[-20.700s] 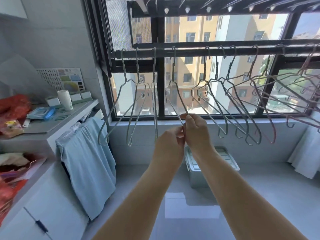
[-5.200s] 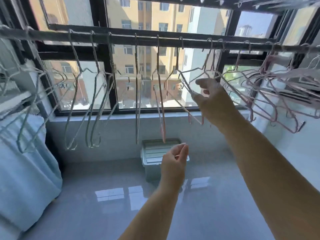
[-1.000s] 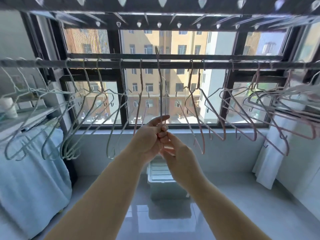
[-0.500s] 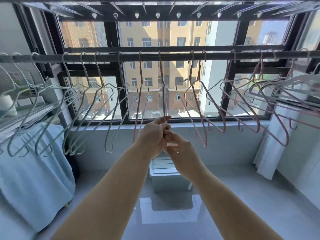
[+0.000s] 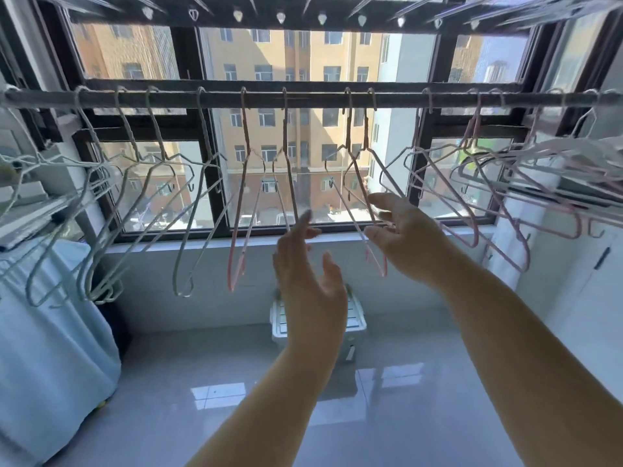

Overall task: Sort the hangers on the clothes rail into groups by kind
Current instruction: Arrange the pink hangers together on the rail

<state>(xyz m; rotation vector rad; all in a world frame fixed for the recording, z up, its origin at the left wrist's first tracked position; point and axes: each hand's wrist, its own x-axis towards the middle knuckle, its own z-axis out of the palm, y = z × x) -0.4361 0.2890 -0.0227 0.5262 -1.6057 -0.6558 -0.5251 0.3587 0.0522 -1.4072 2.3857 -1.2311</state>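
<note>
Left hand spread wide, empty, under clothes rail; right hand loose-fingered, gripping nothing, by pink hangers.

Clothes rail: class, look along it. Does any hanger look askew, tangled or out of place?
Yes. At the right end of the clothes rail the pale pink hangers are bunched, overlapping and tilted up at a slant rather than hanging straight. The pale blue hangers at the left also slant. Nothing looks broken.

Rail: greenish hangers left, pink hangers right. Left hand loose, empty. Right hand spread beside pink ones.
</note>
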